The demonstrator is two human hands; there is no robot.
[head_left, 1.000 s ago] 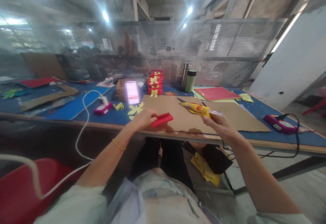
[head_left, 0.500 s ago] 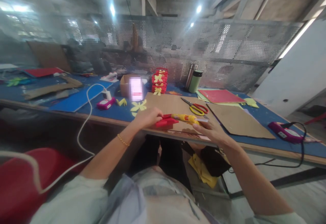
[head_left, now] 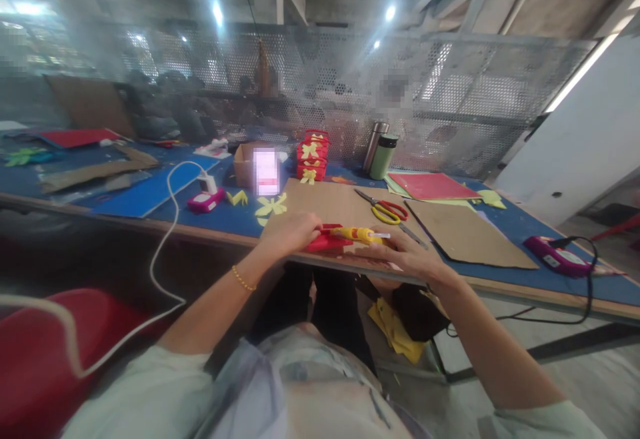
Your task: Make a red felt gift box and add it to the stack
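My left hand (head_left: 295, 231) is closed on a folded red paper piece (head_left: 325, 242) at the table's front edge. In my right hand (head_left: 403, 251) is a yellow glue gun (head_left: 356, 233), a pale glue stick poking out of its back end. The gun's tip lies over the red paper, close to my left fingers; whether it touches cannot be made out. Both hands are above a cardboard sheet (head_left: 320, 200). Scissors (head_left: 384, 210) with red and yellow handles lie on that sheet, beyond my right hand. A pale yellow paper bow (head_left: 271, 206) lies beyond my left hand.
Stacked red paper boxes with yellow bows (head_left: 313, 156) stand at the back, beside a lit phone (head_left: 267, 171). A green bottle (head_left: 385, 157) stands right of them. Another cardboard piece (head_left: 467, 234) and a purple power device (head_left: 559, 256) are at the right. A white cable (head_left: 160, 272) hangs at the left.
The glue gun and my right hand have shifted slightly left, the gun's tip farther over the red paper. My left hand keeps its hold, moving barely at all.
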